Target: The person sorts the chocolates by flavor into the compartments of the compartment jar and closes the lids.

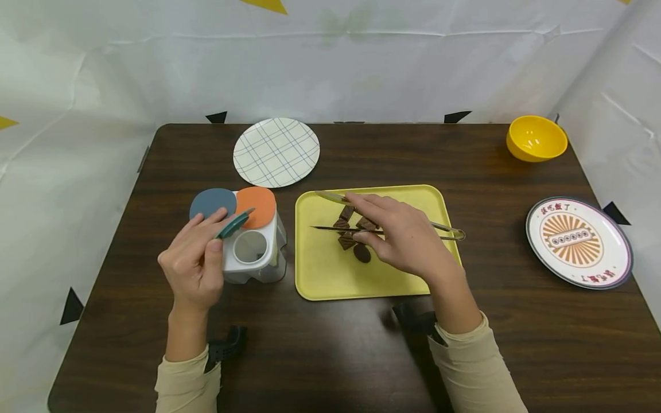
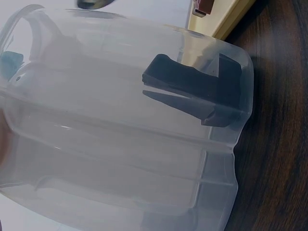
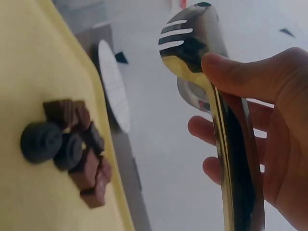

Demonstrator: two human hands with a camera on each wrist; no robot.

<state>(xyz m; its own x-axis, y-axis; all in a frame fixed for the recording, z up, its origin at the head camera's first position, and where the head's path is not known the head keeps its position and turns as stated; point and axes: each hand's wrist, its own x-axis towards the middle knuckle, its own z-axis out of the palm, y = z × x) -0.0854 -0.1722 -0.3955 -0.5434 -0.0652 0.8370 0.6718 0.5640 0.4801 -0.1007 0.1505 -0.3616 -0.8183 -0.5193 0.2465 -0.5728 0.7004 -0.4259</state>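
Note:
My left hand [image 1: 193, 264] holds up a teal lid [image 1: 236, 223] between thumb and fingers, over a translucent container [image 1: 276, 267] with several round compartments. One compartment there is uncovered; a blue lid [image 1: 212, 202] and an orange lid [image 1: 258, 207] lie on others. My right hand [image 1: 405, 235] grips metal tongs [image 3: 233, 173], thumb on one arm, fingers on the other, the tips apart. Beneath the tongs, several dark chocolates [image 1: 346, 241] are clustered on a yellow tray [image 1: 335, 278]. A dark object [image 2: 192, 86] shows through the container wall; whether inside or behind, I cannot tell.
A checked plate [image 1: 276, 153] lies at the back of the dark wooden table [image 1: 320, 355], behind the container and tray. At the right stand a yellow bowl [image 1: 537, 139] near the back edge and a white printed plate [image 1: 579, 242]. White sheeting hangs behind the table.

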